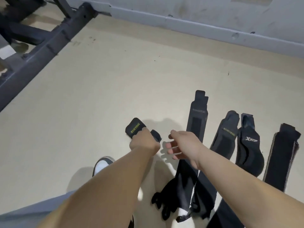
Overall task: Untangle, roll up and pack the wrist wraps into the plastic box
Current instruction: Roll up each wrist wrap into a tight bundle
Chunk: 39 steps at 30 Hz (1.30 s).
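Note:
My left hand (144,143) grips a rolled black wrist wrap (135,127) with yellow lettering, held above the beige floor. Just right of it, my right hand (182,144) hovers with fingers loosely spread and holds nothing. Several black wraps lie flat side by side on the floor to the right: a long one (197,116), one with yellow lettering (227,132), one with a white logo (249,142) and a wide one (283,155). A tangled black bundle (166,203) lies near the bottom. No plastic box is in view.
A dark metal gym frame (41,46) runs diagonally across the upper left. A grey wall base (197,25) borders the far side. My shoe (102,164) stands on the floor under my left forearm. Bare beige floor (107,89) spreads ahead.

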{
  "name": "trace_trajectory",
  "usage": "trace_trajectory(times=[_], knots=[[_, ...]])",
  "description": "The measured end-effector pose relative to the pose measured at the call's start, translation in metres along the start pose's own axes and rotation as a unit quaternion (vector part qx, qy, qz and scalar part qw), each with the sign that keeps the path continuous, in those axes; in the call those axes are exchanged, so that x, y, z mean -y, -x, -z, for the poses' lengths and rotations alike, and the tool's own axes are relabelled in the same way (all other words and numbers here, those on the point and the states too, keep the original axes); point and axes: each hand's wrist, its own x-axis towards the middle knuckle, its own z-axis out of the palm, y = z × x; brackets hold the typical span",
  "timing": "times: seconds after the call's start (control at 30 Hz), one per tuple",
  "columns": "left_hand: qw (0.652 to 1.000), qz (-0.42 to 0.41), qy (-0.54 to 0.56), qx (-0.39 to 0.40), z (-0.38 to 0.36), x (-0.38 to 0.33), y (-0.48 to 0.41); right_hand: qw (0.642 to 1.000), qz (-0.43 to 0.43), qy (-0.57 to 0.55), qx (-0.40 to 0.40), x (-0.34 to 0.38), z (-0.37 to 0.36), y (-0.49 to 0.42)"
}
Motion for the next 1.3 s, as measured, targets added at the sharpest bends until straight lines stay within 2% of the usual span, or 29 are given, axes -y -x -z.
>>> trace_trajectory(times=[0.17, 0.3, 0.53, 0.63, 0.7, 0.73, 0.77, 0.8, 0.83, 0.9, 0.97, 1.07, 1.3], knots=[[0.993, -0.036, -0.112, -0.030, -0.008, -0.005, -0.043, 0.995, -0.067, -0.047, -0.056, -0.044, 0.007, -0.030], [0.979, -0.069, -0.178, -0.068, -0.024, 0.009, -0.054, 0.993, -0.078, -0.047, -0.073, -0.062, 0.014, -0.042], [0.979, -0.073, -0.170, -0.086, -0.031, 0.009, -0.054, 0.987, -0.095, -0.087, -0.094, -0.079, 0.025, -0.042], [0.955, -0.158, -0.196, -0.154, -0.031, 0.005, -0.052, 0.986, -0.089, -0.089, -0.113, -0.078, 0.036, -0.043], [0.912, -0.255, -0.231, -0.221, -0.035, -0.002, -0.046, 0.984, -0.095, -0.083, -0.128, -0.079, 0.044, -0.045], [0.895, -0.303, -0.234, -0.230, -0.038, -0.009, -0.039, 0.983, -0.096, -0.079, -0.138, -0.080, 0.048, -0.046], [0.887, -0.342, -0.226, -0.212, -0.043, -0.017, -0.031, 0.981, -0.100, -0.073, -0.149, -0.081, 0.051, -0.046], [0.897, -0.358, -0.209, -0.155, -0.052, -0.024, -0.025, 0.980, -0.101, -0.065, -0.160, -0.082, 0.054, -0.046], [0.920, -0.337, -0.184, -0.075, -0.061, -0.033, -0.016, 0.979, -0.105, -0.059, -0.166, -0.084, 0.056, -0.046], [0.956, -0.248, -0.132, 0.090, -0.077, -0.042, -0.001, 0.977, -0.115, -0.061, -0.169, -0.089, 0.062, -0.052], [0.976, -0.142, -0.032, 0.162, -0.097, -0.040, 0.006, 0.976, -0.133, -0.077, -0.154, -0.094, 0.068, -0.061], [0.975, -0.027, 0.129, 0.179, -0.121, -0.039, 0.011, 0.972, -0.159, -0.108, -0.139, -0.101, 0.075, -0.074], [0.961, 0.010, 0.185, 0.204, -0.127, -0.057, 0.006, 0.966, -0.194, -0.113, -0.128, -0.113, 0.077, -0.075]])
